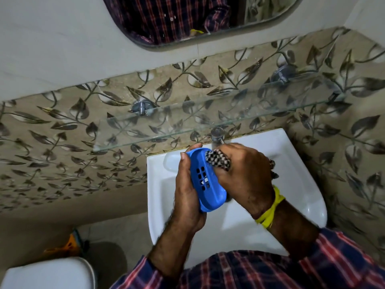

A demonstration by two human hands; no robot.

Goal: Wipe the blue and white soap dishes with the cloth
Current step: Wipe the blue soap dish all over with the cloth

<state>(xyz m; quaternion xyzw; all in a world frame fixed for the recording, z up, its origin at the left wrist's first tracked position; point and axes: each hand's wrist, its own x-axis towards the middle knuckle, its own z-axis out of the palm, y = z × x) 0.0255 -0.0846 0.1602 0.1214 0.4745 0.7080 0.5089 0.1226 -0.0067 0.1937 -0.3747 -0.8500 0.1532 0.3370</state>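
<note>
One blue soap dish (205,180) | slotted, upturned | checkered cloth (218,161) seemingly pressed on

Glass shelf (187,119) juts out just above the hands (218,180), tap (216,135) right behind; open basin (291,176) below.

A home bathroom: a white washbasin (291,163) lies under the left hand (187,192), a tap (216,135), glass shelf (187,126) and mirror (187,19) beyond it, a toilet (48,274) to its left.
</note>
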